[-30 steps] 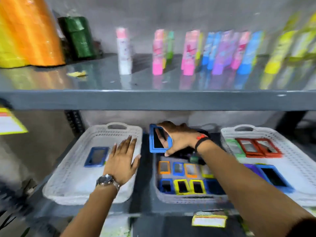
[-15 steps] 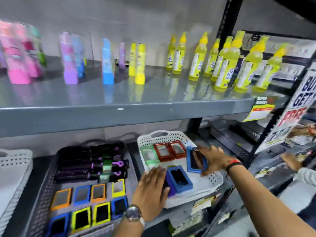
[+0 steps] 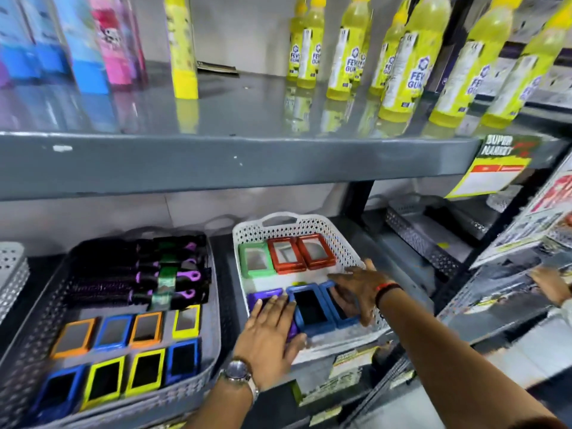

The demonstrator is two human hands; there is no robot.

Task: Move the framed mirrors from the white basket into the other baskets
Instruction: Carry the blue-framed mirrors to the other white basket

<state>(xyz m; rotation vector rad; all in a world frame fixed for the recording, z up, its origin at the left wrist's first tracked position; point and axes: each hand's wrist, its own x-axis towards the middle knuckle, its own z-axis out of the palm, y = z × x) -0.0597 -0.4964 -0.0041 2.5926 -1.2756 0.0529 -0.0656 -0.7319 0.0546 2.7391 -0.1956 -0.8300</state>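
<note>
A white basket [image 3: 280,216] on the lower shelf holds a green framed mirror [image 3: 255,260] and two red ones [image 3: 286,253] at the back. A purple mirror [image 3: 261,297] and a blue one [image 3: 311,308] lie at the front. My right hand [image 3: 356,286] grips a second blue framed mirror [image 3: 339,314], laid low in the basket beside the first. My left hand [image 3: 269,332] rests flat, fingers apart, on the purple mirror and the basket's front edge. To the left, a grey basket [image 3: 213,305] holds several mirrors with orange, blue and yellow frames.
Black and purple hairbrushes [image 3: 139,274] fill the back of the grey basket. Another white basket [image 3: 10,267] shows at the far left edge. The upper shelf [image 3: 235,162] overhangs the baskets, carrying yellow bottles [image 3: 402,57]. Another person's hand [image 3: 551,283] is at the right.
My view swung right from the grey basket to the right white basket. My right hand carried the blue mirror there and lowered it beside the other blue one. My left hand followed.
</note>
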